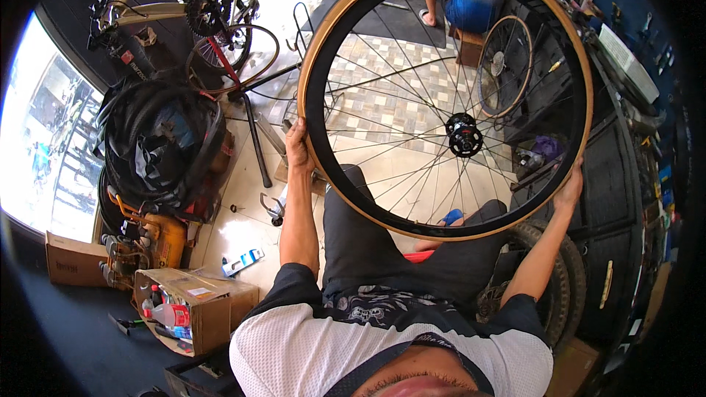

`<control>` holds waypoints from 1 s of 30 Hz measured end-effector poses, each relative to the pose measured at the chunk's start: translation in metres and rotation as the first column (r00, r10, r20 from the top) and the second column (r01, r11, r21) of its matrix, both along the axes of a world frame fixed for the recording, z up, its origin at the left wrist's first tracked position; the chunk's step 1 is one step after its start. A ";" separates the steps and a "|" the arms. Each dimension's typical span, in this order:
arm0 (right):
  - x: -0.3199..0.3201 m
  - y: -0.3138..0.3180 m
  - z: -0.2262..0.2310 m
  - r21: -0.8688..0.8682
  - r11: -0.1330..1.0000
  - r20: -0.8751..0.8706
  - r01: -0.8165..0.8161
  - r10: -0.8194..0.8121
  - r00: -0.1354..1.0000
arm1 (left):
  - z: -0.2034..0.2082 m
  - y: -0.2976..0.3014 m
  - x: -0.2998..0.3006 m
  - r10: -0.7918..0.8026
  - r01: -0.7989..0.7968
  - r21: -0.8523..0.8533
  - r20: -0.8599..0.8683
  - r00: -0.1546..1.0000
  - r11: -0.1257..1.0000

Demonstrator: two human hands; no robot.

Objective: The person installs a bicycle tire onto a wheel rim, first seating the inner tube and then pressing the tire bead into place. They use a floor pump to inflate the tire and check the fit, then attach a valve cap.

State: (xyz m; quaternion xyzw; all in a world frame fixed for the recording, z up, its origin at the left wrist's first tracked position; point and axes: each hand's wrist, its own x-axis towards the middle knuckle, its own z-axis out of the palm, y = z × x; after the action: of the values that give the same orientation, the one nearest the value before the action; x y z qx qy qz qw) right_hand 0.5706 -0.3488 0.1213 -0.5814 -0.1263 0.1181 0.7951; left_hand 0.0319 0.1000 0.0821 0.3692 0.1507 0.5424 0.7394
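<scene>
A bicycle wheel (465, 137) with a deep black rim, thin spokes and a tan-sided tyre (586, 66) is held up in front of me, above my lap. Its black hub shows near the middle, and the floor is visible through the spokes. My left hand (297, 145) grips the tyre's left edge. On the opposite edge, lower down, my right hand (568, 187) is closed round the tyre; part of its fingers is hidden behind the wheel. My thighs lie beneath the wheel's lower edge.
A bicycle frame (151, 13) on a repair stand (254, 132) is at the far left, above a pile of black tyres (163, 143). A cardboard box (220, 309) with bottles sits lower left. Another wheel (526, 59) and a seated person (471, 7) are beyond; black cabinets line the right.
</scene>
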 end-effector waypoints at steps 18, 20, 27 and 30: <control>0.006 0.007 0.040 -0.184 0.963 0.133 0.194 -0.171 0.976 | 0.077 0.032 0.024 0.241 -0.175 0.262 -0.248 0.938 0.949; 0.008 0.011 0.051 -0.121 0.946 0.319 0.300 -0.249 0.914 | 0.086 0.017 0.034 0.266 -0.193 0.266 -0.273 0.925 0.944; 0.014 -0.015 0.035 0.075 0.991 0.122 0.110 -0.118 0.985 | 0.130 0.043 0.034 0.512 -0.083 0.662 -0.488 0.707 0.745; 0.029 -0.035 0.036 -0.042 0.988 0.218 -0.148 0.154 0.964 | 0.133 0.054 0.026 0.340 -0.075 0.549 -0.399 0.852 0.832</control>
State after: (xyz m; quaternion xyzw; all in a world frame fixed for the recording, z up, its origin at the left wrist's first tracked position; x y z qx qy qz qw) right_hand 0.5999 -0.3839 0.1577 -0.5897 -0.2561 0.1149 0.7573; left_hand 0.0578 0.1543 0.2146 0.6563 0.2193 0.5330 0.4869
